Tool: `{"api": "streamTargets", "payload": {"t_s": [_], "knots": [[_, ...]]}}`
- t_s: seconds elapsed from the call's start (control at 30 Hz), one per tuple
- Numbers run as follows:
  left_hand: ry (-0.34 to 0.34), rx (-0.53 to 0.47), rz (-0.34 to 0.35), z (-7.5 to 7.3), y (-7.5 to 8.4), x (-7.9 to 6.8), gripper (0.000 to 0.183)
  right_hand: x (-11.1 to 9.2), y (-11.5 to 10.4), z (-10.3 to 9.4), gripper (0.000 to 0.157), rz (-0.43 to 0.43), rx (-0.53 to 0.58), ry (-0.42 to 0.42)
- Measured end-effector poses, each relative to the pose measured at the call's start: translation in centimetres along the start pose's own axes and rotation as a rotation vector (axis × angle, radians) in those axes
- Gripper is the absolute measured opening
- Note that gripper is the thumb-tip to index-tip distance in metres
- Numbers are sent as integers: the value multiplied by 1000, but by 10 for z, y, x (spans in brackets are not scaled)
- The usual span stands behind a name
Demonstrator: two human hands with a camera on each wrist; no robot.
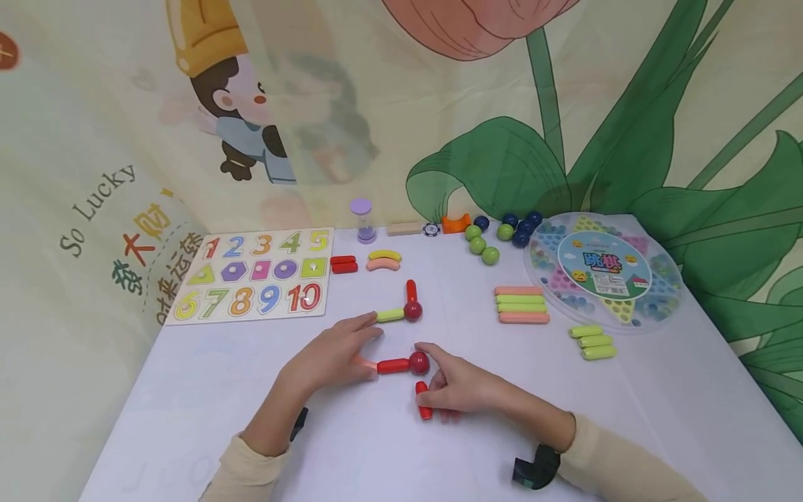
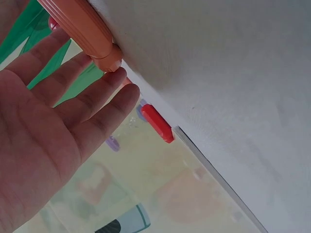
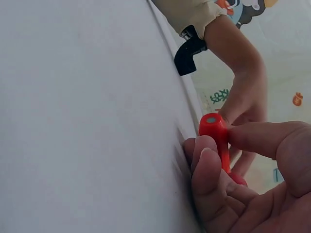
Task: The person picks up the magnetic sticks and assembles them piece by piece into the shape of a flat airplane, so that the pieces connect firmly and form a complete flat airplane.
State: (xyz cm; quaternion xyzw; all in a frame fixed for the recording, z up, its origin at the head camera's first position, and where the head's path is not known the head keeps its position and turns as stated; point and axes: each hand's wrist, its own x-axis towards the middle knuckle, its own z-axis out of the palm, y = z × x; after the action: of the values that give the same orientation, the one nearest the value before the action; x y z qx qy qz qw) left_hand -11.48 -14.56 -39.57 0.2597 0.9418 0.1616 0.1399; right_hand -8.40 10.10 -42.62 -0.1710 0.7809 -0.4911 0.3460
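My left hand [image 1: 335, 354] is spread over the left end of a magnetic-stick piece. In the left wrist view its fingers look straight, with an orange-pink rod [image 2: 92, 36] beside the fingertips. From that rod a red rod [image 1: 393, 366] runs right to a red ball [image 1: 419, 362]. The left fingertips lie near a light-green rod [image 1: 390, 315], joined at another red ball [image 1: 413, 311] to an upright red rod [image 1: 410, 290]. My right hand [image 1: 461, 385] pinches a loose short red rod [image 3: 213, 127] between thumb and fingers, its index fingertip at the nearer ball.
A number puzzle board [image 1: 327, 279] lies left, with red rods [image 1: 343, 264] and curved rods [image 1: 384, 259] beside it. An hourglass [image 1: 362, 222] stands behind. Right are straight rods [image 1: 522, 305], green rods [image 1: 592, 341], green and blue balls [image 1: 491, 255] and a round checkers board [image 1: 671, 293].
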Motion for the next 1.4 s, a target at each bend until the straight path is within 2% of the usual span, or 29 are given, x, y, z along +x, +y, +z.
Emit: {"api": "streamTargets", "payload": {"t_s": [0.17,0.4,0.7,0.97,1.07,1.13,1.27,1.33,1.4], "knots": [[-3,-16,2,0,1,1,66,2,2,7,78,-36,55,61],[-4,-3,-12,0,0,1,67,1,2,10,72,-32,47,124],[-3,1,-13,-2,-1,1,67,5,5,8,65,-62,41,104],[-9,-16,-47,-3,-4,0,67,9,6,0,62,-106,9,70],[-13,-27,-48,-3,-5,0,67,12,4,-18,53,-125,-46,114],[-14,-29,-44,-3,-5,1,67,15,0,-40,44,-133,-83,194],[-19,-32,-34,-3,-5,1,66,21,-7,-98,32,-108,-198,457],[-21,-31,-27,-3,-5,0,66,25,-9,-127,30,-60,-295,590],[-23,-28,-27,-4,-5,0,66,30,-9,-151,31,-2,-408,677]]}}
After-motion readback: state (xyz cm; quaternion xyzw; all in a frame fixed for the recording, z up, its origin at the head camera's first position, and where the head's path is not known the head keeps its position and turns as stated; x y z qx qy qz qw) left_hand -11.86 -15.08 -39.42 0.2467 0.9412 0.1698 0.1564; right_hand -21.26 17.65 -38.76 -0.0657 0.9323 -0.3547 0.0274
